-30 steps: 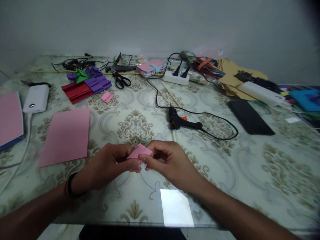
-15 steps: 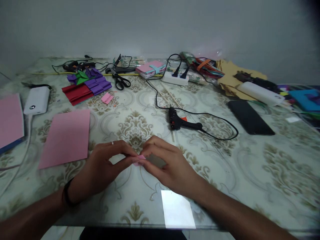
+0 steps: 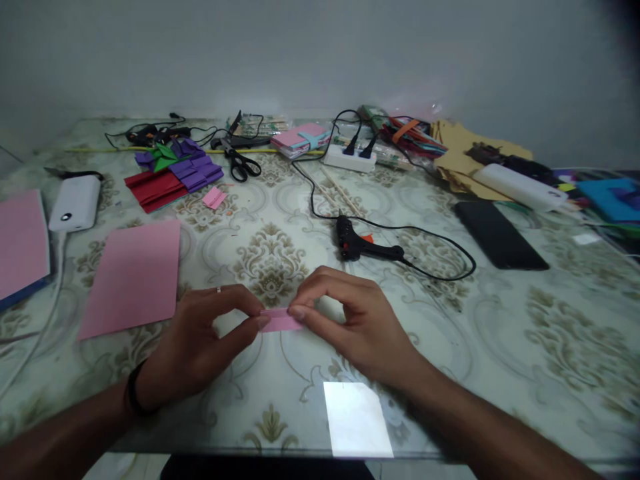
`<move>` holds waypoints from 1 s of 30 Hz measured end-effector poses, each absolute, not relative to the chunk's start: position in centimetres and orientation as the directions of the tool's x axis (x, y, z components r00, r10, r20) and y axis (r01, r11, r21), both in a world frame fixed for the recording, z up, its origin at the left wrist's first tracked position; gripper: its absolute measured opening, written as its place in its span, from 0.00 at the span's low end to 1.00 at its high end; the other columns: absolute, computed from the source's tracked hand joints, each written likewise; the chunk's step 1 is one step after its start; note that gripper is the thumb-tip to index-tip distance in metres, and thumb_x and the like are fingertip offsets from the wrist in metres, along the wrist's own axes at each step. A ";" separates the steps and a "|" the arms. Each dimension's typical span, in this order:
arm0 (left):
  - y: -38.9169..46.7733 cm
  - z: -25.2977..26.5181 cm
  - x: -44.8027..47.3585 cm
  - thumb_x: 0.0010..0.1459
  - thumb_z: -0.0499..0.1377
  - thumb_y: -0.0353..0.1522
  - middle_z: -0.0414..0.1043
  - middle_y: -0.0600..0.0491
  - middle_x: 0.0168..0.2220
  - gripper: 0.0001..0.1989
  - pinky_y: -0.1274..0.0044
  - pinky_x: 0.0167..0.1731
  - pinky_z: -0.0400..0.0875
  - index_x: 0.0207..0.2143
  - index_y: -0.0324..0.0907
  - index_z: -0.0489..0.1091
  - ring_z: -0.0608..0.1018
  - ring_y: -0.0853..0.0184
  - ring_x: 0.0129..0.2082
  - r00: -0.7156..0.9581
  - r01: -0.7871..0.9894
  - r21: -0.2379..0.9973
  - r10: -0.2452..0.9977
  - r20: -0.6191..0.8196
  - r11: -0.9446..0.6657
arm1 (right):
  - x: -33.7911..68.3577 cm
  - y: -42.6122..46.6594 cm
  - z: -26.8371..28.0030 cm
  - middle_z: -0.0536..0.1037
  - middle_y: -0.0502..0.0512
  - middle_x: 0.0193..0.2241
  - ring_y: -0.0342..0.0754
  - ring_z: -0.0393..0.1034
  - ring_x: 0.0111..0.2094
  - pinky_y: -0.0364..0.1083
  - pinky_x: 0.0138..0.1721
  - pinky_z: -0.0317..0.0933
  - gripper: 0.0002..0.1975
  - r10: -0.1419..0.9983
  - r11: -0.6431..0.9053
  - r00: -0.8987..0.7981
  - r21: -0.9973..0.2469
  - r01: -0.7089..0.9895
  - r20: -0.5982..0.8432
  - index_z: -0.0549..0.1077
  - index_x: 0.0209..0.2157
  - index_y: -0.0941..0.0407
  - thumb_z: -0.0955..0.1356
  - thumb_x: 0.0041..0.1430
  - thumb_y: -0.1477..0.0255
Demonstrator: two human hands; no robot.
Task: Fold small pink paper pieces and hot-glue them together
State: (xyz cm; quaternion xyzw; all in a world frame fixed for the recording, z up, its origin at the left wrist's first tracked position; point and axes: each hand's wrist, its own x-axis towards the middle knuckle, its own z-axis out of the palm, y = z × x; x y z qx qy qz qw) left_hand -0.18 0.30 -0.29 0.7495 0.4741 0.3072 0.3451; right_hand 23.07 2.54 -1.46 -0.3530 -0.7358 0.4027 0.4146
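Between my two hands is a small pink strip of paper (image 3: 278,321) with a crease along its upper part. My left hand (image 3: 203,340) pinches its left end between thumb and fingers. The right end sits in the pinch of my right hand (image 3: 353,320), whose fingers hide part of it. To the left, a larger sheet of pink paper (image 3: 133,279) lies flat. Beyond my hands, a small folded pink piece (image 3: 214,197) rests near the red folded paper (image 3: 156,187) and the purple folded paper (image 3: 197,171).
A black glue gun (image 3: 367,243) lies on the patterned table, its cord looping right toward a black phone (image 3: 500,235). Scissors (image 3: 241,163), a white power strip (image 3: 350,159) and stacked papers (image 3: 301,138) line the back. A white power bank (image 3: 75,201) is at left.
My hands have moved apart along the pink strip, right hand slightly rightward, so more of its surface shows between the fingertips. Both pinches stay closed.
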 end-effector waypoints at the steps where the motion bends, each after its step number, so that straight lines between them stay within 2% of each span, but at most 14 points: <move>1: 0.4 -0.3 -0.2 0.67 0.61 0.34 0.82 0.56 0.33 0.06 0.74 0.34 0.73 0.34 0.48 0.74 0.81 0.65 0.32 0.369 0.486 0.820 0.922 0.121 -0.302 | 23.2 2.6 -1.4 0.79 0.51 0.31 0.45 0.74 0.33 0.45 0.36 0.67 0.05 0.854 0.426 -0.407 -0.885 0.190 0.324 0.78 0.33 0.54 0.73 0.66 0.73; 4: 0.6 -0.4 -0.1 0.67 0.60 0.34 0.83 0.55 0.34 0.05 0.74 0.34 0.74 0.37 0.47 0.75 0.83 0.65 0.33 0.386 0.515 0.797 0.916 0.114 -0.316 | 23.1 2.7 -1.5 0.78 0.51 0.31 0.44 0.73 0.33 0.44 0.36 0.66 0.04 0.840 0.444 -0.429 -0.875 0.195 0.331 0.78 0.33 0.55 0.72 0.66 0.74; 7: 0.5 -0.6 0.3 0.67 0.61 0.33 0.85 0.56 0.34 0.05 0.76 0.31 0.73 0.38 0.47 0.77 0.83 0.67 0.30 0.421 0.567 0.720 0.892 0.166 -0.401 | 22.7 2.3 -1.7 0.77 0.50 0.31 0.44 0.73 0.33 0.44 0.36 0.66 0.04 0.811 0.485 -0.458 -0.857 0.177 0.364 0.76 0.34 0.54 0.71 0.63 0.77; 11: -0.1 -0.7 0.8 0.67 0.59 0.29 0.84 0.58 0.33 0.07 0.78 0.32 0.72 0.36 0.47 0.76 0.83 0.70 0.29 0.487 0.562 0.648 0.839 0.245 -0.515 | 22.1 1.7 -2.0 0.75 0.49 0.30 0.45 0.72 0.32 0.44 0.35 0.66 0.07 0.793 0.518 -0.459 -0.840 0.161 0.401 0.74 0.33 0.53 0.69 0.59 0.80; 16: -0.4 -0.9 1.3 0.66 0.59 0.27 0.83 0.57 0.32 0.07 0.77 0.32 0.73 0.33 0.45 0.72 0.83 0.68 0.29 0.515 0.527 0.632 0.805 0.295 -0.568 | 22.0 1.4 -2.0 0.74 0.48 0.28 0.45 0.71 0.31 0.45 0.34 0.65 0.08 0.799 0.519 -0.450 -0.835 0.180 0.399 0.71 0.30 0.52 0.69 0.54 0.80; 20: -0.5 -0.7 1.1 0.65 0.59 0.27 0.81 0.57 0.29 0.08 0.76 0.28 0.71 0.31 0.46 0.70 0.82 0.68 0.26 0.479 0.546 0.628 0.822 0.309 -0.555 | 22.4 1.8 -1.6 0.74 0.48 0.28 0.45 0.70 0.31 0.44 0.34 0.64 0.08 0.817 0.482 -0.453 -0.853 0.199 0.357 0.70 0.29 0.53 0.68 0.53 0.81; 23: -0.4 -0.6 0.7 0.65 0.59 0.28 0.82 0.58 0.29 0.07 0.75 0.28 0.71 0.32 0.47 0.72 0.81 0.68 0.25 0.455 0.590 0.632 0.854 0.254 -0.503 | 22.8 2.3 -1.3 0.73 0.47 0.28 0.43 0.69 0.31 0.43 0.34 0.63 0.08 0.820 0.472 -0.463 -0.856 0.212 0.337 0.71 0.29 0.54 0.68 0.54 0.82; 27: -0.2 -0.5 0.5 0.66 0.59 0.31 0.81 0.58 0.28 0.07 0.77 0.26 0.70 0.32 0.46 0.73 0.80 0.69 0.24 0.389 0.599 0.683 0.897 0.209 -0.418 | 23.2 2.9 -1.3 0.76 0.49 0.30 0.44 0.71 0.33 0.44 0.37 0.64 0.06 0.837 0.439 -0.450 -0.873 0.214 0.311 0.75 0.33 0.54 0.69 0.57 0.80; 30: 0.0 -0.5 0.6 0.67 0.59 0.34 0.82 0.57 0.29 0.09 0.78 0.27 0.71 0.33 0.45 0.74 0.81 0.69 0.26 0.351 0.573 0.727 0.915 0.199 -0.378 | 23.0 2.9 -1.5 0.78 0.50 0.33 0.45 0.73 0.35 0.44 0.38 0.65 0.04 0.844 0.398 -0.475 -0.885 0.241 0.250 0.76 0.36 0.54 0.72 0.57 0.76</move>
